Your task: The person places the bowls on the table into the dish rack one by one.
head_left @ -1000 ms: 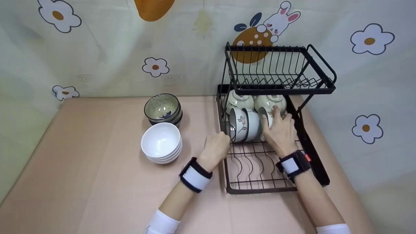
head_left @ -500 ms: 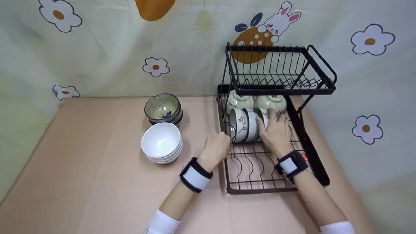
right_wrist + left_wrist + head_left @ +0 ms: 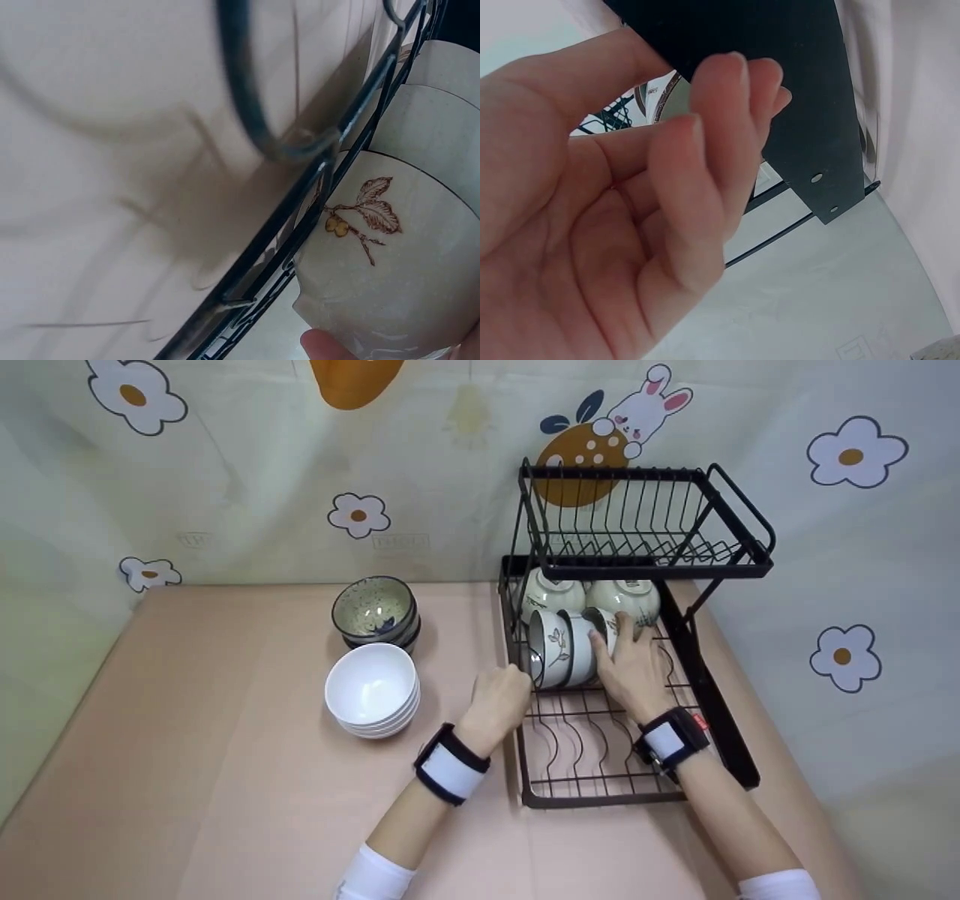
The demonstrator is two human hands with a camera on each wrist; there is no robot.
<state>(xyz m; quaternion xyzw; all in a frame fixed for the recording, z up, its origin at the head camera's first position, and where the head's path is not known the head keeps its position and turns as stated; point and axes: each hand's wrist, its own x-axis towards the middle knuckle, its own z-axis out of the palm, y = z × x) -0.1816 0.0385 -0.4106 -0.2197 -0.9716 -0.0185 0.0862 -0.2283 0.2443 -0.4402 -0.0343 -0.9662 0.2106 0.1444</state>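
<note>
In the head view a black two-tier dish rack (image 3: 600, 801) holds bowls on its lower tier. My left hand (image 3: 502, 697) grips the rack's left side, its fingers curled by the dark side panel (image 3: 810, 97) in the left wrist view. Between thumb and fingers, my right hand (image 3: 636, 675) holds a white bowl with a leaf print (image 3: 382, 255), standing on its side. Left of it, two similar bowls (image 3: 555, 649) stand on edge, close together. Behind them, two pale bowls (image 3: 624, 598) lie upside down. My right fingers are partly hidden in the right wrist view.
Left of the rack stand a stack of white bowls (image 3: 371, 686) and, behind it, a stack of speckled dark-rimmed bowls (image 3: 375, 607). The upper tier (image 3: 645, 570) overhangs the lower tier's back part. A patterned cloth (image 3: 247, 472) hangs behind the table.
My right hand has moved left with the leaf-print bowl, bringing it against the two standing bowls. The left hand has stayed in place.
</note>
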